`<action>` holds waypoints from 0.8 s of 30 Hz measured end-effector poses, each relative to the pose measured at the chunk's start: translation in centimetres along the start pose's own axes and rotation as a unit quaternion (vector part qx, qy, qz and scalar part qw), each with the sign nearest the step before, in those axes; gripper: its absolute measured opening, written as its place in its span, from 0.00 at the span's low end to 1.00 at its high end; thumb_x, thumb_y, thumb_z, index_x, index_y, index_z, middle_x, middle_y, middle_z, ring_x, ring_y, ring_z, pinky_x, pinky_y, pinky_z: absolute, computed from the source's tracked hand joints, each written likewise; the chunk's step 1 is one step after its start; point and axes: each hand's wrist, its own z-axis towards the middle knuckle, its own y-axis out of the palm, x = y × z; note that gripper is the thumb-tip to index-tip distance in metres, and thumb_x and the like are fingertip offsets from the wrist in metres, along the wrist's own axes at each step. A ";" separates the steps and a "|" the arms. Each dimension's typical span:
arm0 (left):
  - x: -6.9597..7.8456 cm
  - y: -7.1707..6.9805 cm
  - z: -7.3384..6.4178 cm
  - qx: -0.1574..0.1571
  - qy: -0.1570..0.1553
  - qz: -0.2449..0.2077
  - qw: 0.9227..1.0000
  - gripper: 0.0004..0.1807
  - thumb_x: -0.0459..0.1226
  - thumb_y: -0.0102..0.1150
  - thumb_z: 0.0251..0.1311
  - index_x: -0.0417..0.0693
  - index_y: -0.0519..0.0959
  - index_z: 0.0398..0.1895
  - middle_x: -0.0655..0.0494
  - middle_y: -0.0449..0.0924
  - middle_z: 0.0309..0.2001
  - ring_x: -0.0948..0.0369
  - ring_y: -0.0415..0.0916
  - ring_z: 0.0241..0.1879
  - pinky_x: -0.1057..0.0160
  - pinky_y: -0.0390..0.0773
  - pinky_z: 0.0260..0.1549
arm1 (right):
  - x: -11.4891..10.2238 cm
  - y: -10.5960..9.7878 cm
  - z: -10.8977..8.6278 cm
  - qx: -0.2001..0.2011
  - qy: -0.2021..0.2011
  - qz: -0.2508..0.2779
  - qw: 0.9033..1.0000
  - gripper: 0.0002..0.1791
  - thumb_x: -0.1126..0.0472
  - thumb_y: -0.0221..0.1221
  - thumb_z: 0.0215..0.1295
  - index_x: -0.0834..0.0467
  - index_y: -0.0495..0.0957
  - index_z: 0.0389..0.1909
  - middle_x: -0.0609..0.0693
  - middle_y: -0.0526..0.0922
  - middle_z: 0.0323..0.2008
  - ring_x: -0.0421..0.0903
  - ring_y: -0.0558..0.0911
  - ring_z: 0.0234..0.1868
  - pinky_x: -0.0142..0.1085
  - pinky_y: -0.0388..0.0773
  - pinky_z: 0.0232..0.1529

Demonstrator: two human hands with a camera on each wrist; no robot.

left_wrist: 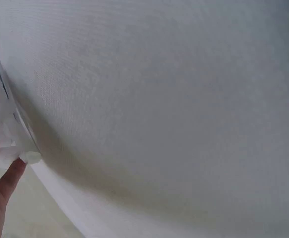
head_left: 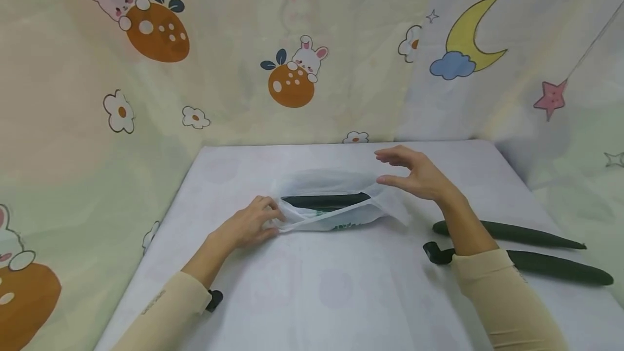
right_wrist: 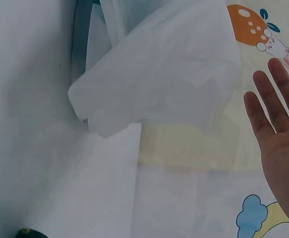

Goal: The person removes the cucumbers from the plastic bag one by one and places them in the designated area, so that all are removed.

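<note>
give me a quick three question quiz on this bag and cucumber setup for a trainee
1. How many cucumbers lie on the table outside the plastic bag?
2. True or false: the plastic bag is empty.
3. What does the left hand touch?
a) the moon print
b) the plastic bag
c) one of the cucumbers outside the bag

Key:
1. Two
2. False; a third cucumber shows in its opening
3. b
</note>
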 end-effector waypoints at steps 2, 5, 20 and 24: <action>-0.1 0.1 -0.1 0.004 0.004 0.001 1.000 0.11 0.41 0.68 0.65 0.62 0.85 0.50 0.57 0.72 0.57 0.54 0.67 0.61 0.51 0.80 0.48 | -0.1 0.4 0.3 -0.003 0.001 0.006 1.000 0.32 0.64 0.73 0.60 0.56 0.76 0.66 0.53 0.80 0.61 0.52 0.79 0.63 0.41 0.72 0.67; -0.4 0.3 0.0 0.009 0.007 -0.002 1.000 0.11 0.41 0.68 0.65 0.62 0.85 0.49 0.59 0.72 0.56 0.56 0.67 0.60 0.53 0.80 0.48 | -0.3 1.1 0.7 -0.006 -0.005 0.016 1.000 0.32 0.65 0.73 0.60 0.56 0.76 0.66 0.54 0.80 0.61 0.52 0.79 0.63 0.43 0.73 0.67; -0.6 0.6 0.1 0.008 0.009 0.002 1.000 0.08 0.40 0.70 0.65 0.60 0.87 0.45 0.60 0.73 0.56 0.56 0.67 0.61 0.53 0.80 0.48 | -1.6 4.0 2.4 -0.032 -0.021 0.050 0.998 0.30 0.63 0.72 0.62 0.54 0.77 0.65 0.51 0.81 0.59 0.54 0.81 0.60 0.51 0.75 0.64; -0.6 0.3 0.2 -0.009 -0.004 0.009 1.000 0.07 0.41 0.68 0.66 0.60 0.87 0.45 0.60 0.73 0.57 0.57 0.67 0.61 0.54 0.80 0.49 | -2.1 4.8 3.0 -0.051 -0.019 0.070 0.996 0.29 0.64 0.72 0.62 0.53 0.77 0.65 0.51 0.82 0.57 0.57 0.82 0.57 0.52 0.76 0.63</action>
